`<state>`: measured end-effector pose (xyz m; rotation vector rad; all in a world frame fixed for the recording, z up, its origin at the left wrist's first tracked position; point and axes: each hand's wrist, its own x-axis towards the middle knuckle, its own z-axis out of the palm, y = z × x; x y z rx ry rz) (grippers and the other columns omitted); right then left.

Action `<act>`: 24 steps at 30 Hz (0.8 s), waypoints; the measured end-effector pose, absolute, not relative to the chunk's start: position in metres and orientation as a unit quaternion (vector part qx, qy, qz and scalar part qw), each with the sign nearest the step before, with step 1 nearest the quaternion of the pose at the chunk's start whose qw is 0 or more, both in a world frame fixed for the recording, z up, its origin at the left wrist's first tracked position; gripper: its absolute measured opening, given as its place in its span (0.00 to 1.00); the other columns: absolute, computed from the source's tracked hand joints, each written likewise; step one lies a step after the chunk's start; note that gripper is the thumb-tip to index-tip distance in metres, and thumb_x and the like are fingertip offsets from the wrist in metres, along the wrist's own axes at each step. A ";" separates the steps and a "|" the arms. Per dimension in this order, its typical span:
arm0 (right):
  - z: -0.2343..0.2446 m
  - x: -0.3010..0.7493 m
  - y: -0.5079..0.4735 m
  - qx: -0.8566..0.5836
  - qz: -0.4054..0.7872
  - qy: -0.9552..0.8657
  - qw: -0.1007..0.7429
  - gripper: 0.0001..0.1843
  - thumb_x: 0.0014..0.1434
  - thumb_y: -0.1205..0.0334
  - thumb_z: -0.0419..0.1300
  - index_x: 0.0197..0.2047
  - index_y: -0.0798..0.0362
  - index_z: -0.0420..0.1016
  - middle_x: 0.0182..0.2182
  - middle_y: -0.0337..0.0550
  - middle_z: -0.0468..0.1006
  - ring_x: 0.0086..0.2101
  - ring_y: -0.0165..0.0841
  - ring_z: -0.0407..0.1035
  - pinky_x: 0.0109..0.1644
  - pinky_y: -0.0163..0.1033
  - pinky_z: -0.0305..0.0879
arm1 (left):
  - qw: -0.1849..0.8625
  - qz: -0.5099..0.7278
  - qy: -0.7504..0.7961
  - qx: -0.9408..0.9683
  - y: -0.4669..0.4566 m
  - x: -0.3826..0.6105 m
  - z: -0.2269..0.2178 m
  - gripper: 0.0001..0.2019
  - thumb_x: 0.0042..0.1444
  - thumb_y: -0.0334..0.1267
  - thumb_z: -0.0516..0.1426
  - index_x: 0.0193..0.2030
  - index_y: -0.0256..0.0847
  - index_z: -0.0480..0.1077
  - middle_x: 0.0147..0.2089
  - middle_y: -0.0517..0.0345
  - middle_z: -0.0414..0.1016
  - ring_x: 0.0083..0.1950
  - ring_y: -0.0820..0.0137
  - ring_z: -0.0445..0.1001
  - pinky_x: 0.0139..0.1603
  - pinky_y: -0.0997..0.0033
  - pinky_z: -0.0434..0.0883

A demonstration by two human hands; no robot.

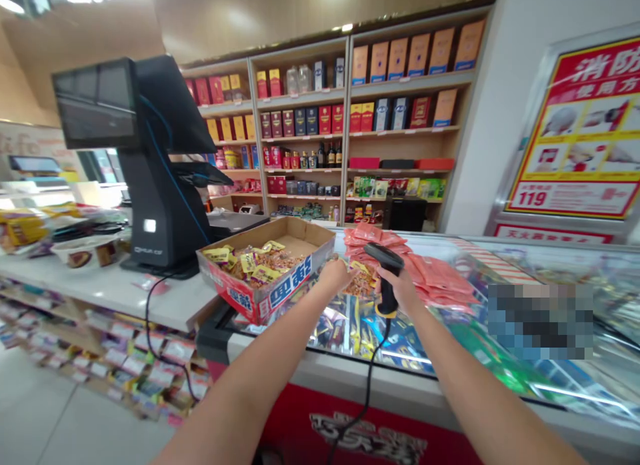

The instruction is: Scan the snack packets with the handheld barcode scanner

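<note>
Looking down from the head camera: two bare forearms reach out over a glass-topped freezer chest (350, 368) in a shop.
Right hand: the right hand (400, 288) is closed in a fist round the grip of a black barcode scanner (386, 268).
Scanner axis: its handle stands roughly upright, tilted a little; the head sits on top and points left, toward the other hand. A black cord (367, 385) hangs from the handle's base.
Left hand: the left hand (335, 276) is curled shut on a small snack packet (361, 278), held just in front of the scanner head, above the glass lid.
Beside the hands: an open cardboard box (273, 288) of yellow-wrapped snacks rests to the left on the freezer's corner; a heap of pink packets (435, 278) lies on the glass to the right.
Surface: a white counter (115, 288) further left bears a black till terminal (150, 158).
Room: wooden shelves (345, 125) of boxed goods and bottles line the back wall; a red and yellow poster (585, 131) hangs at right.
</note>
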<state>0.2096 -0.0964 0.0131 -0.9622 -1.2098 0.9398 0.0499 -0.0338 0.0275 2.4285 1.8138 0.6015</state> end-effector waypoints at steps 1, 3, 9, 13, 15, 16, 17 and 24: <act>0.011 0.211 -0.097 -0.420 0.411 -0.514 0.625 0.15 0.47 0.49 0.64 0.25 0.52 0.71 0.13 0.40 0.72 0.13 0.32 0.65 0.18 0.37 0.62 | 0.038 0.202 0.593 0.778 -0.027 0.056 0.023 0.28 0.57 0.58 0.51 0.44 0.32 0.74 0.47 0.36 0.77 0.51 0.54 0.74 0.47 0.64 0.69; 0.010 0.213 -0.098 -0.422 0.412 -0.505 0.630 0.15 0.48 0.49 0.64 0.26 0.52 0.71 0.13 0.40 0.72 0.13 0.32 0.64 0.18 0.38 0.62 | 0.069 0.223 0.596 0.768 -0.015 0.065 0.013 0.28 0.55 0.59 0.53 0.44 0.33 0.75 0.47 0.37 0.77 0.50 0.54 0.75 0.45 0.65 0.69; 0.017 0.212 -0.101 -0.425 0.397 -0.537 0.611 0.13 0.49 0.51 0.64 0.28 0.52 0.70 0.13 0.41 0.72 0.14 0.32 0.64 0.19 0.38 0.61 | 0.181 0.276 0.577 0.747 0.006 0.059 -0.008 0.12 0.48 0.45 0.63 0.31 0.37 0.74 0.34 0.51 0.78 0.37 0.64 0.75 0.36 0.71 0.66; 0.019 0.209 -0.102 -0.420 0.409 -0.539 0.605 0.13 0.47 0.52 0.64 0.29 0.52 0.70 0.13 0.40 0.72 0.14 0.32 0.64 0.18 0.37 0.60 | 0.215 0.361 0.544 0.726 0.014 0.044 -0.004 0.08 0.48 0.33 0.62 0.23 0.38 0.68 0.25 0.58 0.71 0.32 0.69 0.71 0.33 0.73 0.63; 0.021 0.207 -0.103 -0.420 0.420 -0.538 0.598 0.13 0.47 0.52 0.64 0.30 0.52 0.69 0.12 0.39 0.71 0.14 0.33 0.64 0.18 0.38 0.61 | 0.225 0.429 0.529 0.696 0.017 0.041 0.000 0.09 0.48 0.30 0.61 0.21 0.39 0.65 0.23 0.60 0.68 0.30 0.71 0.69 0.32 0.75 0.61; 0.022 0.207 -0.104 -0.418 0.425 -0.540 0.594 0.14 0.47 0.52 0.64 0.30 0.52 0.69 0.12 0.38 0.71 0.14 0.33 0.65 0.18 0.38 0.61 | 0.248 0.466 0.521 0.671 0.019 0.040 0.002 0.10 0.48 0.29 0.60 0.21 0.39 0.64 0.22 0.62 0.66 0.29 0.73 0.67 0.30 0.76 0.61; 0.022 0.206 -0.105 -0.416 0.429 -0.543 0.591 0.13 0.46 0.52 0.65 0.30 0.52 0.69 0.12 0.38 0.70 0.14 0.33 0.65 0.19 0.38 0.62 | 0.288 0.503 0.509 0.636 0.019 0.041 0.003 0.10 0.49 0.29 0.60 0.22 0.39 0.64 0.22 0.63 0.64 0.27 0.74 0.65 0.28 0.77 0.60; 0.024 0.207 -0.111 -0.366 0.496 -0.569 0.544 0.15 0.48 0.50 0.63 0.31 0.53 0.71 0.13 0.40 0.72 0.14 0.31 0.65 0.19 0.35 0.61 | 0.766 0.512 0.209 0.329 0.008 0.037 0.006 0.11 0.56 0.30 0.54 0.24 0.39 0.59 0.18 0.69 0.48 0.16 0.81 0.47 0.17 0.82 0.44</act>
